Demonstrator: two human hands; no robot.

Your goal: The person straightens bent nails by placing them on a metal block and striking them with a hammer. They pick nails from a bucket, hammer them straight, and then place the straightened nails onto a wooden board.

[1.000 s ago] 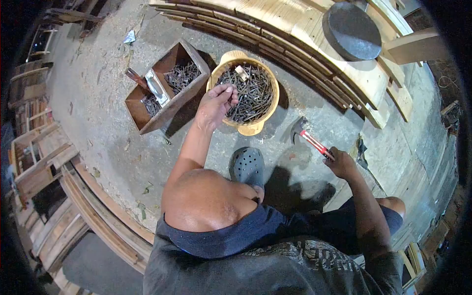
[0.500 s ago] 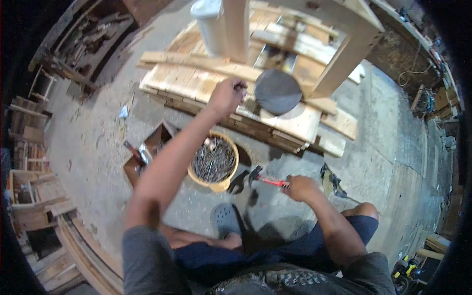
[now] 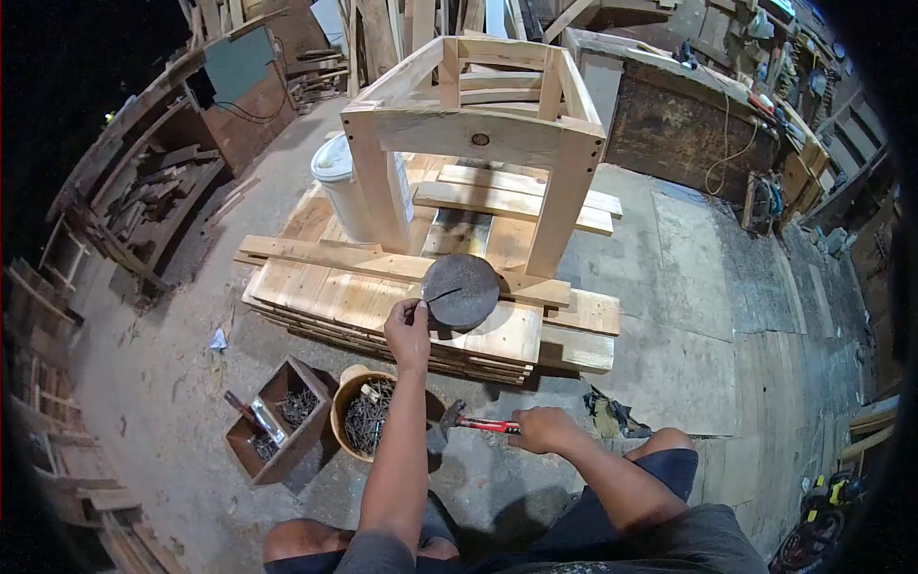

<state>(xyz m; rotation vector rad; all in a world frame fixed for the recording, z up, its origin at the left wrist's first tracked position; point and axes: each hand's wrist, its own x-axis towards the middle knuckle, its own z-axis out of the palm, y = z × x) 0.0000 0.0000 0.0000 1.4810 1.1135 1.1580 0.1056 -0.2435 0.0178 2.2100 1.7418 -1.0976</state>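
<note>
My left hand (image 3: 409, 335) is closed in a pinch at the near left edge of a round dark metal-looking disc (image 3: 469, 308). A thin dark nail (image 3: 446, 295) extends from its fingertips over the disc's face. My right hand (image 3: 547, 430) is wrapped around the red-and-black handle of a hammer (image 3: 486, 424), whose dark head points left, low above the floor. The disc rests at the front of a stack of planks (image 3: 316, 292), below a wooden frame (image 3: 469, 134) with upright legs. Left of my forearm stands a yellowish tub of nails (image 3: 363, 421), partly covered by the arm.
Beside the tub, a wooden box (image 3: 296, 445) holds more nails and another tool handle. A white lidded bucket (image 3: 346, 196) stands by the frame's left leg. Dark cloth-like scrap (image 3: 614, 418) lies on the floor at right. A cluttered workbench (image 3: 679, 120) is at the back right.
My left hand has moved to the disc's edge with the nail. The camera view has lifted, showing more of the wooden frame. My right hand still holds the hammer low.
</note>
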